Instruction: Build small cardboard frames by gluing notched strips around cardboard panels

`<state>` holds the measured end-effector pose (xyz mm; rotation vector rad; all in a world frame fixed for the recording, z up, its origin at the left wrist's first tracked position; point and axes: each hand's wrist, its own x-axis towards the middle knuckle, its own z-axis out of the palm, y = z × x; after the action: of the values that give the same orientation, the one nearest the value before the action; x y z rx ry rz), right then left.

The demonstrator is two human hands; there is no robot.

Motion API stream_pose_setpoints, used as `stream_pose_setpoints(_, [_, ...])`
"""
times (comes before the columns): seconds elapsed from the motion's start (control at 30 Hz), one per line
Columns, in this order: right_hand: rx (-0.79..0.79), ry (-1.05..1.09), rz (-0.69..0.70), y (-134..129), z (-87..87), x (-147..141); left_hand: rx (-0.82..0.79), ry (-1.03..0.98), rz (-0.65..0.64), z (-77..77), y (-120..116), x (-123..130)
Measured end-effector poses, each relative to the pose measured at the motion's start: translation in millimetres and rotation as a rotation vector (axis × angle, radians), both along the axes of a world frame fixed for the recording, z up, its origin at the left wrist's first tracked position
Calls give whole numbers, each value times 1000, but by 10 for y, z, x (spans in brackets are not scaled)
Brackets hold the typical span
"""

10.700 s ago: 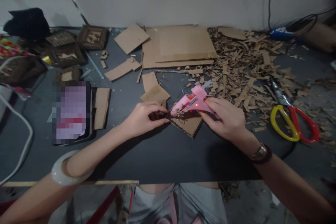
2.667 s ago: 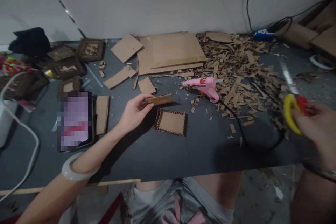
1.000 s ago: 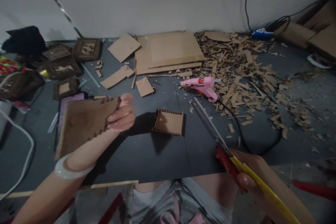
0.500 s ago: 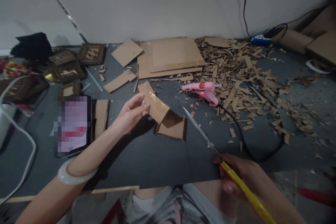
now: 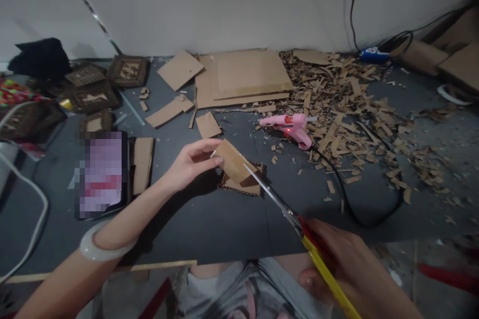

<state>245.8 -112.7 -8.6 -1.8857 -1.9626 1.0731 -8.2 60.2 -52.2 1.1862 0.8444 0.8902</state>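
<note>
Pinched in my left hand [image 5: 194,162] is a small tan cardboard piece [image 5: 232,160] with shiny tape along its edge. It hangs over a square cardboard tray [image 5: 258,187] with a corrugated rim, hiding most of it. My right hand [image 5: 337,259] grips long scissors [image 5: 324,269] with yellow and red handles. Their blade tips reach the right edge of the held piece; whether they touch it I cannot tell. Behind my left hand a small cardboard square [image 5: 208,125] lies flat on the dark table [image 5: 224,229].
A pink glue gun [image 5: 288,127] with a black cord lies right of centre, beside heaped cardboard scraps [image 5: 340,104]. Large cardboard sheets [image 5: 247,75] lie at the back. A phone [image 5: 103,174] and brown framed pieces [image 5: 129,71] are on the left.
The scissors have moved left and up to the held piece. My left hand has shifted slightly right and down with its piece, uncovering the small square behind.
</note>
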Motion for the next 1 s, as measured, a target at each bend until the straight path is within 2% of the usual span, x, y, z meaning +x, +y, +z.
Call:
stream_pose_setpoints(0.23, [38, -11, -11, 39, 66, -43, 37, 64, -83, 56, -28, 14])
stream_pose_setpoints(0.43, [5, 20, -30, 32, 53, -44, 10, 83, -74, 73, -29, -2])
stream_pose_setpoints(0.63, [-8, 7, -24, 56, 118, -68, 2, 48, -191, 92, -80, 29])
stream_pose_setpoints(0.7, [-31, 12, -19, 75, 141, -71, 9, 38, -120, 96, -66, 39])
stream_pose_setpoints(0.87, [-45, 39, -20, 43, 86, -7, 27, -94, 245, 92, 64, 12])
stream_pose_setpoints(0.93, [-35, 80, -25, 27, 50, 27, 8, -130, 296, 87, 98, 5])
stream_pose_setpoints(1.0, [-16, 107, -38, 26, 28, 47, -5, -132, 294, 82, 100, 13])
